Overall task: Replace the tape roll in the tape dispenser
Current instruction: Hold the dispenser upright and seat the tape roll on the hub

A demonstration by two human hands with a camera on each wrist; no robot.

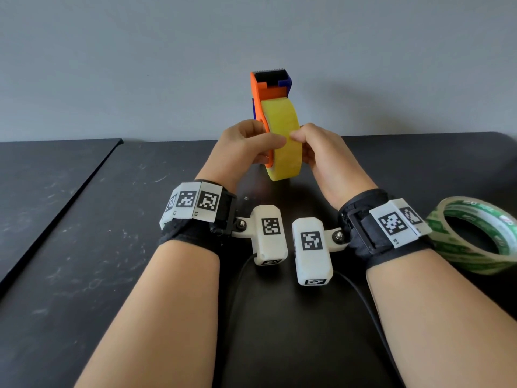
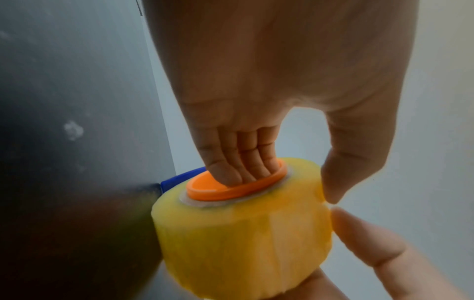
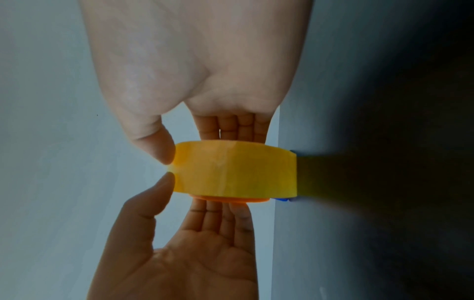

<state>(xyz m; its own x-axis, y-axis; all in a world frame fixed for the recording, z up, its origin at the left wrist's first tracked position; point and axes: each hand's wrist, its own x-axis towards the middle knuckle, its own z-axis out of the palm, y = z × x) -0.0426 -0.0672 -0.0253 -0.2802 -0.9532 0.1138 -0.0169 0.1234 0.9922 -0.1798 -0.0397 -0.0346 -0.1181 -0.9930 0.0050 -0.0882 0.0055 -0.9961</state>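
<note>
I hold an orange and blue tape dispenser (image 1: 265,92) upright above the black table, cutter end up. A yellow tape roll (image 1: 282,119) sits on its orange hub (image 2: 210,191). My left hand (image 1: 263,144) grips from the left: its fingers press into the hub and its thumb lies on the roll's outer face. My right hand (image 1: 307,147) holds the yellow roll (image 3: 236,170) from the right, thumb on the outer face beside the left thumb, fingers behind the roll's far side. The dispenser's lower part is hidden by the roll and hands.
A second tape roll (image 1: 475,233), clear with green print, lies flat on the black table (image 1: 112,247) by my right wrist. A dark mat (image 1: 42,177) covers the table's left part. A grey wall stands close behind. Wrist-camera cables (image 1: 237,281) run between my forearms.
</note>
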